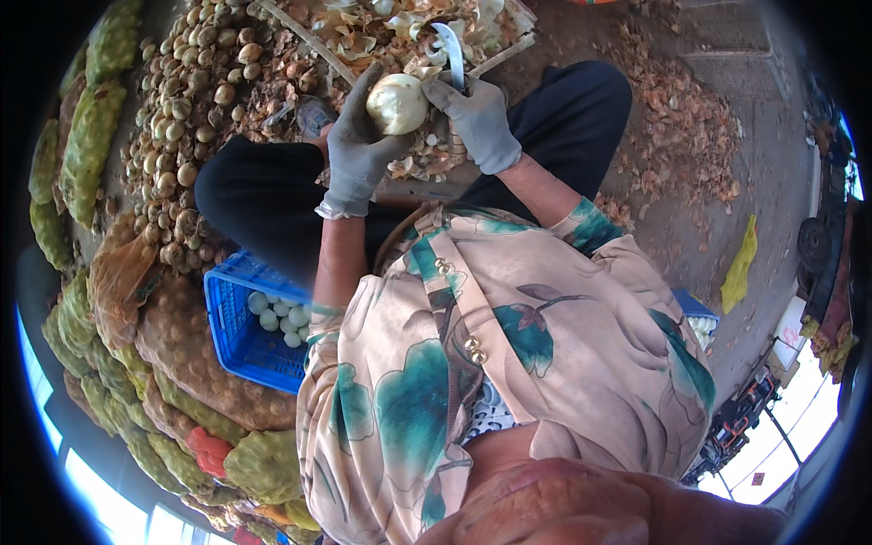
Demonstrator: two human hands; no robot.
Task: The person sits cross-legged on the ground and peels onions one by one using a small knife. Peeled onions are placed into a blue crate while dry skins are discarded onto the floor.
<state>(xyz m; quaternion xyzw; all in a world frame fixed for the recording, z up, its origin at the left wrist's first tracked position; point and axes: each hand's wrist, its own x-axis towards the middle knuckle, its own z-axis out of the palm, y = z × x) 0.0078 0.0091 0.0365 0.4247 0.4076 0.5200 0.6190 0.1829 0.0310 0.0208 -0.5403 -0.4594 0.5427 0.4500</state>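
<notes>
My left hand [360,146], in a grey work glove, holds a pale peeled onion [397,104] above my lap. In my gloved right hand [479,122] is a small knife with a curved, hooked blade [450,51], its tip pointing away from me. The right thumb reaches to the onion's right side; whether it touches cannot be told. The knife's handle is mostly hidden in the fist. Beyond both hands, a wooden-edged tray [310,42] holds loose onion skins [364,34]. More skin scraps lie below the hands, between my legs.
Unpeeled onions [184,136] are heaped at the left. A blue plastic crate [231,361] with several peeled onions [276,317] stands by my left side, near full mesh sacks [191,340]. Onion skins [688,116] litter the floor on the right, and a yellow-green mesh bag [740,266] lies there.
</notes>
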